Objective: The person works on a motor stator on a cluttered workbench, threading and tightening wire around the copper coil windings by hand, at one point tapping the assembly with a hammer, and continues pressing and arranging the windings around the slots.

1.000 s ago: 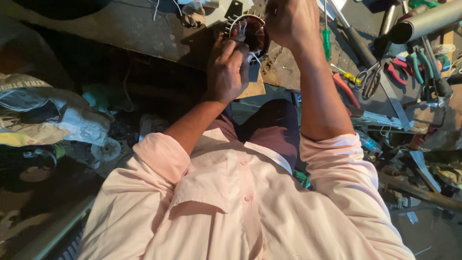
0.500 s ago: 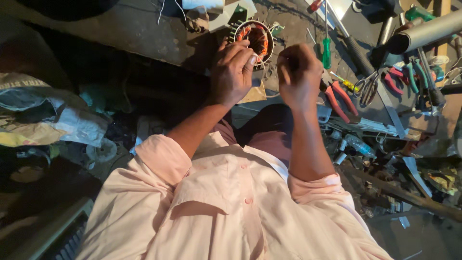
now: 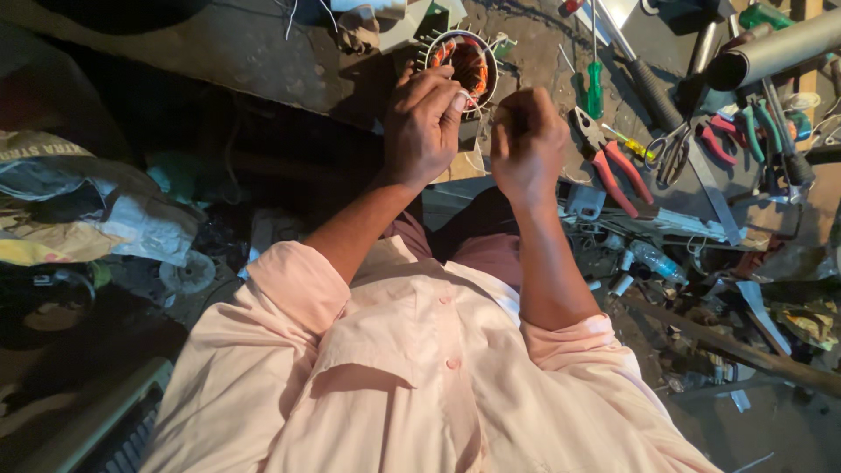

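Item one: motor stator (image 3: 464,66), one piece, round, with copper-orange windings inside a pale toothed ring. It sits at the upper centre of the frame on the counter (image 3: 219,52), close in front of us, so both hands can reach its bore.

Item two: our left hand (image 3: 422,127), centre frame, fingers pinched together at the stator's near rim, apparently grasping a thin pale strip or wire end there; we cannot tell exactly what it is.

Item three: our right hand (image 3: 528,144), just right of the left, clenched into a loose fist below the stator and not touching it. Whether it grips a wire we cannot tell.

Item four: tools, laid at the right of the frame within arm's reach:
- red-handled pliers (image 3: 613,166), one pair;
- green-handled screwdriver (image 3: 595,83), one;
- scissors (image 3: 670,149), one pair;
- grey pipe (image 3: 775,48), one, upper right corner.

Item five: crumpled sacks (image 3: 96,210), left edge, count unclear.
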Available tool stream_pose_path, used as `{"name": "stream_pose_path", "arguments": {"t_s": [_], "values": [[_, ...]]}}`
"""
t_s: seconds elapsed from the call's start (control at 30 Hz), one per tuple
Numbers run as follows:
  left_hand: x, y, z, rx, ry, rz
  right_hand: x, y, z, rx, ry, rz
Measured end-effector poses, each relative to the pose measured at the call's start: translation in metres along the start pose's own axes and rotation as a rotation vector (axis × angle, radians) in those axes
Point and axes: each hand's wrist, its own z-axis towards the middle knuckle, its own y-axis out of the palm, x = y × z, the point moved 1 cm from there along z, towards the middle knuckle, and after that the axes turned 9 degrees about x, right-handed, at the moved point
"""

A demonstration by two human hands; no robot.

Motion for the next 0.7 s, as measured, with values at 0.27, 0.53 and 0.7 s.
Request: {"name": "stream_pose_path", "arguments": {"t_s": [0.27,0.53,0.7], "values": [[0.002,-0.002,0.003,-0.052,0.022,0.070,-0.011,0.000,0.007,-0.025,-0.365,-0.278],[0.002,0.002,0.004,-0.061,0.023,0.084,-0.003,-0.027,0.022,-0.143,-0.952,-0.407],[-0.003,-0.001,0.001,-0.092,0.062,0.030,0.010,-0.039,0.036,-0.253,-0.601,-0.155]]}}
